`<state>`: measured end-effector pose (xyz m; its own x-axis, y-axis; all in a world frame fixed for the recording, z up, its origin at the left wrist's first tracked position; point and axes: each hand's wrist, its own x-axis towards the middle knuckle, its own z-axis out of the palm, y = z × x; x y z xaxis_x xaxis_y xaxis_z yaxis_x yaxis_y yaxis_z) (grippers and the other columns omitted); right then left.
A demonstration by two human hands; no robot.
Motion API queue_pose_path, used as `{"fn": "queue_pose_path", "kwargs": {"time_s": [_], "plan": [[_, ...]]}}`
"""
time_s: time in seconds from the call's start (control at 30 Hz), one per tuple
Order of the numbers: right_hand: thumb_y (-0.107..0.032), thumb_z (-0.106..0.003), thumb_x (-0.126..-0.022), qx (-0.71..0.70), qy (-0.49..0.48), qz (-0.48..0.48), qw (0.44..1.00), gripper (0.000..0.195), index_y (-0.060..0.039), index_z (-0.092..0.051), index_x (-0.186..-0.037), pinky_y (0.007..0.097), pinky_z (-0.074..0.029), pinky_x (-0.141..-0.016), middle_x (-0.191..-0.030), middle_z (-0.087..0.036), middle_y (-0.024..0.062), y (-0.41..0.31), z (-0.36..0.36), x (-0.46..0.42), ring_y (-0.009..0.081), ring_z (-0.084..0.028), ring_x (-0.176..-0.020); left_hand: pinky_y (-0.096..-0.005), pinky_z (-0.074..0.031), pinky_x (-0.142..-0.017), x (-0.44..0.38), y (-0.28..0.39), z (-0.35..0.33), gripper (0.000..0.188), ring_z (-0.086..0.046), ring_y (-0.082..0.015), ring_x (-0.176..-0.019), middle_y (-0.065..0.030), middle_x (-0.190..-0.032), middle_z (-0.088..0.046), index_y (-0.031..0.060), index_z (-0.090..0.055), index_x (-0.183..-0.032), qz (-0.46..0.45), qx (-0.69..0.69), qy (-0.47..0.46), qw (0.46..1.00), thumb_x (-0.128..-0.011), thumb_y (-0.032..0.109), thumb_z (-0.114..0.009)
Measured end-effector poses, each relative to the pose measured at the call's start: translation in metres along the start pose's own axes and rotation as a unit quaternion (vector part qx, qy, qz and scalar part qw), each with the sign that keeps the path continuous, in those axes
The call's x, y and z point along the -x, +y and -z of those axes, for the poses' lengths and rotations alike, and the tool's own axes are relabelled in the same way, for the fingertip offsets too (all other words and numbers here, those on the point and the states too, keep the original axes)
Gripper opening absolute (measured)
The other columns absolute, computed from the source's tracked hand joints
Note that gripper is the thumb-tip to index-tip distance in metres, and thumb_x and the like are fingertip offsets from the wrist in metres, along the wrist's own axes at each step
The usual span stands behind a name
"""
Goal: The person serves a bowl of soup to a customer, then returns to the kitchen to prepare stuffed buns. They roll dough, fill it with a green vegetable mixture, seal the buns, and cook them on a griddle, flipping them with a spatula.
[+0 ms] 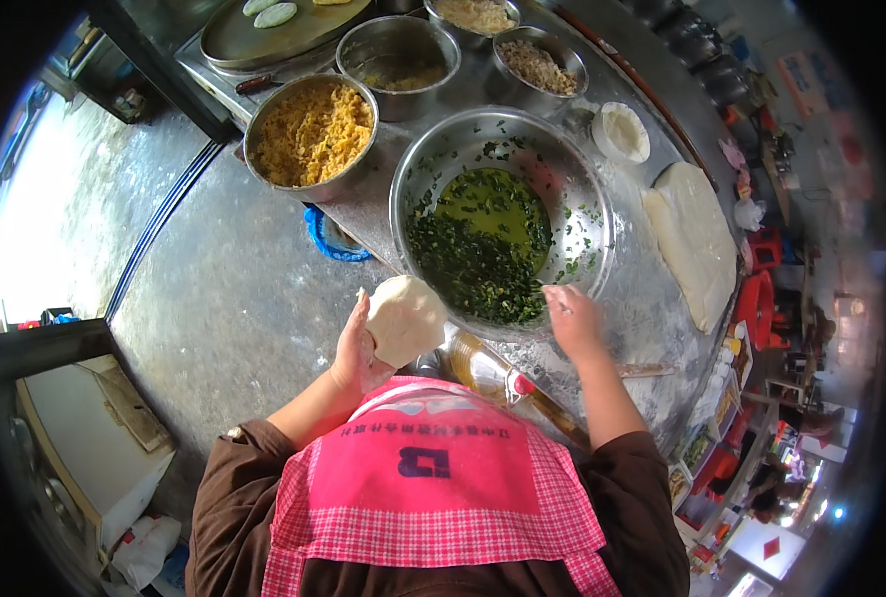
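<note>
A flat round of pale dough (407,321) rests on my left hand (357,343), whose thumb side and palm support it just in front of my apron. My right hand (574,317) is at the near right rim of a large steel bowl (499,123), fingertips pinched together over the inside. A small pale tip shows at those fingers; whether it belongs to a thin utensil I cannot tell. Chopped green leaves (473,272) lie in yellowish oil (506,213) in the bowl, with bits stuck to its wall.
Beyond stand a steel bowl of yellow filling (312,134), another steel bowl (398,56), and a bowl of minced filling (536,67). A griddle (301,33) holds pale flat pieces. To the right are a flour tub (622,134) and a dough slab (689,242). An oil bottle (480,366) lies near my apron.
</note>
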<state>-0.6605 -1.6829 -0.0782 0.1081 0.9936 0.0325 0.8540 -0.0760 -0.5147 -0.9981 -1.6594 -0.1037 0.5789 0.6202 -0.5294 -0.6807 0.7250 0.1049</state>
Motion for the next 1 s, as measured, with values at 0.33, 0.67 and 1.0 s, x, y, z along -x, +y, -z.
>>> {"fn": "queue_pose_path", "kwargs": {"time_s": [0.33, 0.67, 1.0], "plan": [[-0.022, -0.054, -0.098, -0.362, -0.183, -0.167, 0.899, 0.026, -0.0052, -0.069, -0.111, 0.0234, -0.047, -0.066, -0.083, -0.065, 0.0029, -0.002, -0.036, -0.022, 0.0087, -0.058, -0.070, -0.0480, -0.036, -0.109, -0.009, -0.008, -0.014, 0.068, -0.050, -0.0308, -0.126, -0.0108, -0.137, -0.053, 0.0107, -0.044, -0.140, -0.036, 0.003, -0.034, 0.999, -0.094, 0.060, -0.043], [-0.024, -0.051, -0.100, -0.525, -0.133, -0.218, 0.812, 0.029, -0.0024, -0.067, -0.110, 0.0202, -0.043, -0.064, -0.083, -0.065, 0.0035, -0.018, -0.001, -0.015, 0.0066, -0.056, -0.070, -0.0500, -0.041, -0.105, 0.004, -0.031, -0.037, 0.059, -0.051, -0.0325, -0.126, -0.0129, -0.136, -0.052, 0.0089, -0.042, -0.140, -0.106, -0.052, 0.056, 0.991, -0.096, 0.048, -0.049], [-0.011, -0.063, -0.088, -0.046, -0.010, 0.373, 0.927, 0.038, -0.0111, -0.060, -0.126, 0.0340, -0.054, -0.072, -0.098, -0.063, 0.0086, -0.060, -0.010, 0.027, 0.0215, -0.061, -0.085, -0.0512, -0.049, -0.096, -0.046, -0.061, -0.093, 0.043, -0.058, -0.0338, -0.111, -0.0165, -0.120, -0.055, 0.0048, -0.046, -0.127, -0.122, 0.029, 0.062, 0.990, -0.103, 0.039, -0.035]]}}
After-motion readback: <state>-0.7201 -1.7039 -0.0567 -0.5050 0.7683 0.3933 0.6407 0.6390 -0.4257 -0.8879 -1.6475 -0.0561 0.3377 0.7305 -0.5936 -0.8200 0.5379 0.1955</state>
